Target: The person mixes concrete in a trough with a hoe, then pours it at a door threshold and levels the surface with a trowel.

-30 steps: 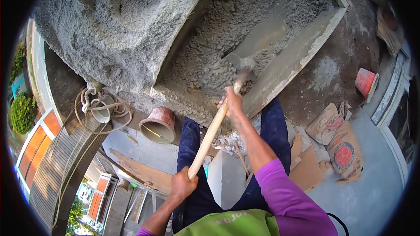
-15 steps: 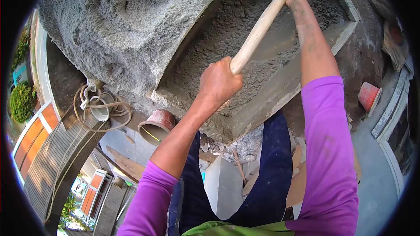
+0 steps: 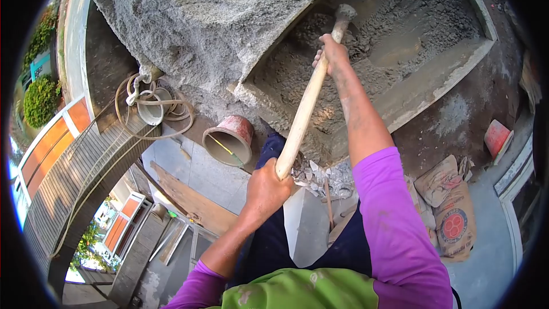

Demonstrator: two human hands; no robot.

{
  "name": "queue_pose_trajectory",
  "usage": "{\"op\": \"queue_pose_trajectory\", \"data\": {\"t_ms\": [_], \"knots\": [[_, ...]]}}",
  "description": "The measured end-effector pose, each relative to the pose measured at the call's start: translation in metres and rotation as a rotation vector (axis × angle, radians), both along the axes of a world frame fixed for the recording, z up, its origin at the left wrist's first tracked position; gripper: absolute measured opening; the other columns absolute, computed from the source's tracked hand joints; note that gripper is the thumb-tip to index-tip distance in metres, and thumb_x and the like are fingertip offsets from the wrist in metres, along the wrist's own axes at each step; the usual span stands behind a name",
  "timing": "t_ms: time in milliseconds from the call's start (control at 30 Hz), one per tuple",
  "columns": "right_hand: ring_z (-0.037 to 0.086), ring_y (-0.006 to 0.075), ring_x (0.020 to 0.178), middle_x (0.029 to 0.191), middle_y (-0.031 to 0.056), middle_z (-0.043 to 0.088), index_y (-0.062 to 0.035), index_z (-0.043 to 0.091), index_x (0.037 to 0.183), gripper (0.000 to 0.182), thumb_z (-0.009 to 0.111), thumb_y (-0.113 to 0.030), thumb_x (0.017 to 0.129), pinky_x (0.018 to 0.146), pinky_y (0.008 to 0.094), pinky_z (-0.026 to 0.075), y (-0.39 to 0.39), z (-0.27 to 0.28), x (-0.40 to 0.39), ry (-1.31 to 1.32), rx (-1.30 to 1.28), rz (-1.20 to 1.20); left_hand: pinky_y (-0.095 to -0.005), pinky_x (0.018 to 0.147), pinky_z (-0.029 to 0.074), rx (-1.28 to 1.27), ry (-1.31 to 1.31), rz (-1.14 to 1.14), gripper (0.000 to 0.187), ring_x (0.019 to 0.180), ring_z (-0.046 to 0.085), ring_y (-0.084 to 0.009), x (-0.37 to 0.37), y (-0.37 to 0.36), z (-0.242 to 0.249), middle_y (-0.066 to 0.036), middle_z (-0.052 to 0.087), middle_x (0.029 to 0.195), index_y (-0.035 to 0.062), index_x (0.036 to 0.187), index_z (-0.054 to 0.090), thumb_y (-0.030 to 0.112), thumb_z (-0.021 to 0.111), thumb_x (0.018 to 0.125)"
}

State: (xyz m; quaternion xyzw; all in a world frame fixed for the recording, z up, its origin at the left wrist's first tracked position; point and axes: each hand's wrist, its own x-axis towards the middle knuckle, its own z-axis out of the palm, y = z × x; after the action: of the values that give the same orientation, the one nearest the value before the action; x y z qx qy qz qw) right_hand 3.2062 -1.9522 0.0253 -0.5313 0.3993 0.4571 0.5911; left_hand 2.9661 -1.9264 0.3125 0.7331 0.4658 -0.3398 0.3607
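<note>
A long wooden handle (image 3: 303, 117) runs up and to the right between my two hands. My left hand (image 3: 267, 190) is wrapped round its lower end, above my legs. Farther up, my right hand (image 3: 334, 56) grips the shaft just below the tool's head (image 3: 345, 11), over the mixing trough. The tool's working end is hidden in the wet grey mortar (image 3: 394, 28). The trough (image 3: 437, 80) has raised, mortar-coated sides.
Dry sand-like material (image 3: 189, 28) is piled left of the trough. A reddish bucket (image 3: 230, 139) stands near my left forearm, with a hose (image 3: 186, 115) beyond it. Right are another red bucket (image 3: 497, 139) and a cement bag (image 3: 455, 223).
Both hands and the handle have come down toward my body and left, and the tool's head now shows in the trough. The view has shifted, showing the cement bag at the right.
</note>
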Motion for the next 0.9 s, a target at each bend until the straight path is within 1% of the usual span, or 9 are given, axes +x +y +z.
{"op": "queue_pose_trajectory", "data": {"t_ms": [33,167,300,400,533,600,700,767,900], "knots": [[0.052,0.0208,0.052,0.071,0.0086,0.049,-0.0015,0.047,0.099,0.032,0.065,-0.024,0.086,0.045,0.0397,0.050,0.005,0.004,-0.023,0.014,0.004,0.031,-0.0530,0.072,0.052,0.009,0.023,0.034,0.023,0.080,0.065,-0.0490,-0.016,-0.006,0.004,-0.030,0.065,0.077,-0.0022,0.086,0.058,0.017,0.068,0.077],[0.054,0.0228,0.051,0.071,0.0106,0.052,0.0007,0.050,0.102,0.032,0.064,-0.024,0.086,0.044,0.0408,0.051,0.017,-0.002,-0.111,0.124,-0.003,0.209,-0.0501,0.070,0.052,0.013,0.112,0.188,0.023,0.081,0.065,-0.0490,-0.067,-0.042,0.018,-0.031,0.064,0.077,-0.0030,0.087,0.058,0.016,0.068,0.078],[0.053,0.0215,0.049,0.069,0.0092,0.052,0.0003,0.051,0.103,0.032,0.063,-0.024,0.088,0.043,0.0400,0.051,-0.009,0.015,-0.131,0.144,0.009,0.237,-0.0500,0.068,0.052,-0.005,0.116,0.243,0.022,0.080,0.065,-0.0488,-0.081,-0.080,0.027,-0.031,0.064,0.077,-0.0030,0.086,0.058,0.015,0.068,0.079],[0.055,0.0210,0.047,0.067,0.0094,0.054,0.0016,0.052,0.097,0.030,0.063,-0.025,0.087,0.042,0.0389,0.051,-0.067,0.035,-0.167,0.202,0.034,0.138,-0.0545,0.066,0.051,-0.029,0.118,0.051,0.019,0.076,0.065,-0.0492,-0.121,-0.113,0.052,-0.030,0.063,0.073,0.0001,0.086,0.056,0.014,0.067,0.079],[0.052,0.0188,0.045,0.065,0.0074,0.051,-0.0025,0.050,0.094,0.026,0.064,-0.024,0.087,0.039,0.0370,0.047,-0.114,0.104,-0.163,0.098,-0.027,-0.064,-0.0520,0.064,0.054,-0.177,0.106,-0.105,0.021,0.070,0.066,-0.0449,-0.152,-0.089,0.085,-0.027,0.064,0.069,0.0006,0.087,0.055,0.016,0.068,0.079],[0.051,0.0174,0.046,0.065,0.0063,0.049,-0.0038,0.049,0.094,0.026,0.065,-0.024,0.087,0.040,0.0364,0.046,-0.113,0.119,-0.127,-0.018,-0.029,-0.104,-0.0503,0.062,0.055,-0.170,-0.004,-0.151,0.022,0.069,0.067,-0.0433,-0.148,-0.079,0.060,-0.025,0.065,0.072,0.0004,0.088,0.055,0.016,0.068,0.079],[0.050,0.0164,0.049,0.067,0.0054,0.048,-0.0029,0.048,0.097,0.028,0.065,-0.024,0.087,0.043,0.0361,0.048,-0.096,0.071,-0.065,-0.114,0.035,-0.148,-0.0512,0.064,0.055,-0.088,-0.081,-0.228,0.024,0.070,0.068,-0.0430,-0.101,-0.061,0.004,-0.025,0.067,0.074,-0.0009,0.088,0.057,0.017,0.069,0.078],[0.050,0.0173,0.050,0.068,0.0060,0.048,-0.0010,0.048,0.098,0.031,0.064,-0.025,0.087,0.044,0.0366,0.049,-0.074,0.039,-0.041,-0.140,-0.005,-0.098,-0.0521,0.069,0.055,-0.082,-0.117,-0.154,0.025,0.077,0.067,-0.0458,-0.076,-0.046,-0.022,-0.028,0.066,0.076,-0.0010,0.091,0.058,0.017,0.069,0.078],[0.053,0.0201,0.050,0.070,0.0095,0.052,0.0009,0.047,0.100,0.033,0.064,-0.024,0.087,0.043,0.0379,0.050,-0.045,0.028,-0.093,-0.088,-0.074,0.039,-0.0530,0.071,0.053,-0.112,-0.103,0.055,0.023,0.079,0.066,-0.0468,-0.120,-0.056,-0.022,-0.029,0.066,0.078,-0.0011,0.089,0.059,0.018,0.069,0.080]]}}
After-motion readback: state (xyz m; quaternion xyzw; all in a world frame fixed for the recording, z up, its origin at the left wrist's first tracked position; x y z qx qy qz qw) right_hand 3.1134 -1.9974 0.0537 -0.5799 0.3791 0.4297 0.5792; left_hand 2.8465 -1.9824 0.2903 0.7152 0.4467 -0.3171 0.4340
